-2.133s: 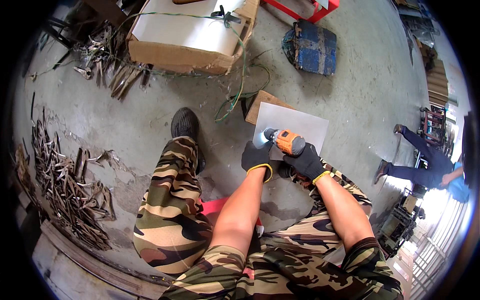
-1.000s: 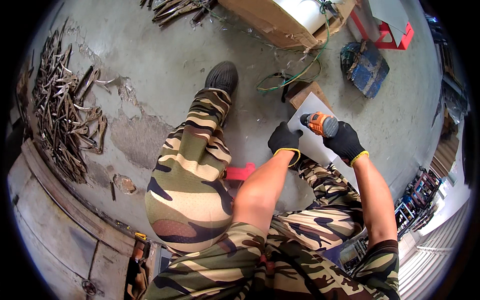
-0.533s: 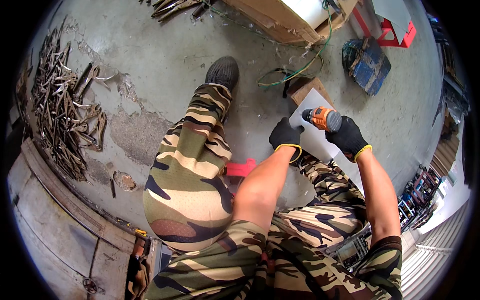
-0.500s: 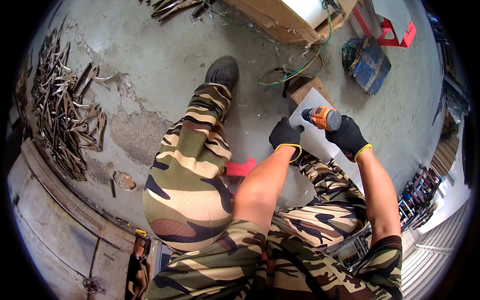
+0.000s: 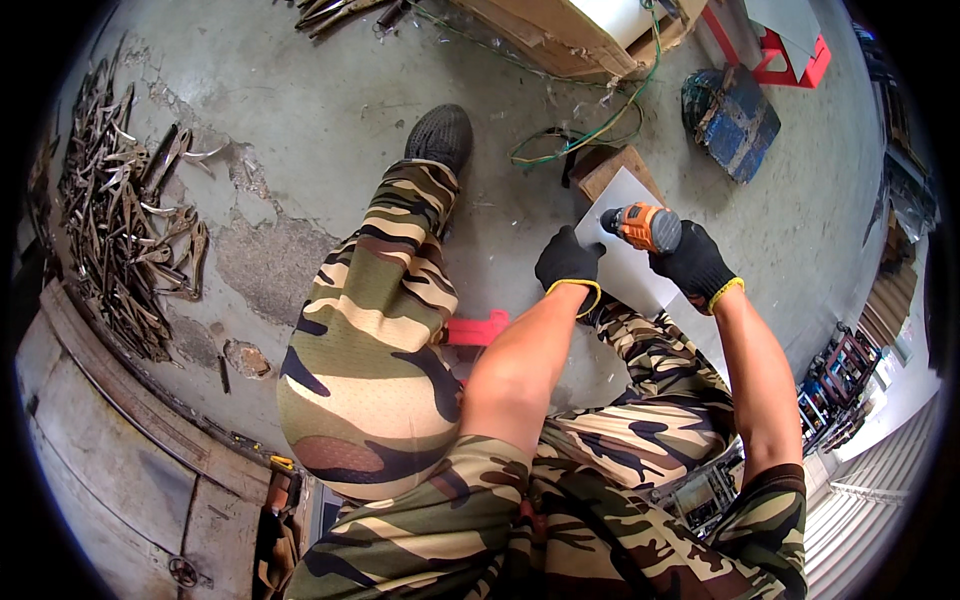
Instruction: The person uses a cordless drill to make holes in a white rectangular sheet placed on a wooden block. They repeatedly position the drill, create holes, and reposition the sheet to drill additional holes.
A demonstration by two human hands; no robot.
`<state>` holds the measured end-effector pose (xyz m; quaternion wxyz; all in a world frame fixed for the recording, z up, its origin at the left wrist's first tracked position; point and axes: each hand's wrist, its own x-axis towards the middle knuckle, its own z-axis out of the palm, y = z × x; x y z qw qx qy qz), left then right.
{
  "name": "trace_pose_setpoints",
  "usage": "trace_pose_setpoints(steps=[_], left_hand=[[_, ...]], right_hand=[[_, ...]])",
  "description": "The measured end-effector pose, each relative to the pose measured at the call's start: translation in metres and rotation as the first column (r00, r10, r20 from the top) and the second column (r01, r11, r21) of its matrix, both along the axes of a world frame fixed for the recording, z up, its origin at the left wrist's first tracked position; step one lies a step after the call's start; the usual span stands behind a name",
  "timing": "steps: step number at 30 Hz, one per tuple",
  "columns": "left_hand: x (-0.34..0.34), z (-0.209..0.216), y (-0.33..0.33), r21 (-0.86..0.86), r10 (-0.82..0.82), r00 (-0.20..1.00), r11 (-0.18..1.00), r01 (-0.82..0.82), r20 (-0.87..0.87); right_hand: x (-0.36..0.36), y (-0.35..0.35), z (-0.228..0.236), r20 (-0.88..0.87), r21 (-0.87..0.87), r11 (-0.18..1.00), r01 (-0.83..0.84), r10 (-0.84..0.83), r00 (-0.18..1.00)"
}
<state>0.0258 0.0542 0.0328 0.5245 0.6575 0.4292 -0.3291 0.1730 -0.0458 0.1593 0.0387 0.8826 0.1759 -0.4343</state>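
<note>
An orange and black cordless drill [image 5: 648, 227] is gripped in my right hand [image 5: 693, 264], which wears a black glove with a yellow cuff. The drill's front end is over a flat white sheet [image 5: 622, 270]. My left hand [image 5: 570, 258], gloved the same way, is closed on the sheet's left edge. Under the far end of the sheet lies a wooden block [image 5: 612, 172], partly covered. The drill's tip is too small to make out, so I cannot tell whether it touches the sheet.
Green and yellow wire [image 5: 560, 158] loops beside the block. A worn blue piece [image 5: 738, 125] lies to the right, near a red stool [image 5: 790, 60]. A cardboard box [image 5: 540, 35] stands at the back. Many rusty pliers-like tools [image 5: 120, 215] are heaped at left.
The whole view has shifted slightly. Both hands, the drill and the sheet keep nearly the same places relative to one another.
</note>
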Motion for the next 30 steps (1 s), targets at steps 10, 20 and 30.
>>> trace_pose_setpoints(steps=[10, 20, 30], left_hand=[[-0.005, -0.007, -0.008, -0.012, 0.025, 0.999, 1.000, -0.024, 0.029], [0.001, -0.010, -0.001, 0.017, -0.059, 0.998, 0.998, 0.059, 0.029], [0.006, -0.002, 0.004, 0.111, -0.084, 0.994, 0.991, 0.075, 0.072]], right_hand=[[-0.007, 0.000, -0.004, 0.025, -0.007, 0.995, -0.101, 0.101, 0.995], [-0.052, -0.030, 0.021, -0.013, 0.138, 0.972, 0.191, -0.191, 0.982], [-0.079, -0.048, 0.091, -0.392, 0.540, -0.001, 0.842, -0.886, 0.250]])
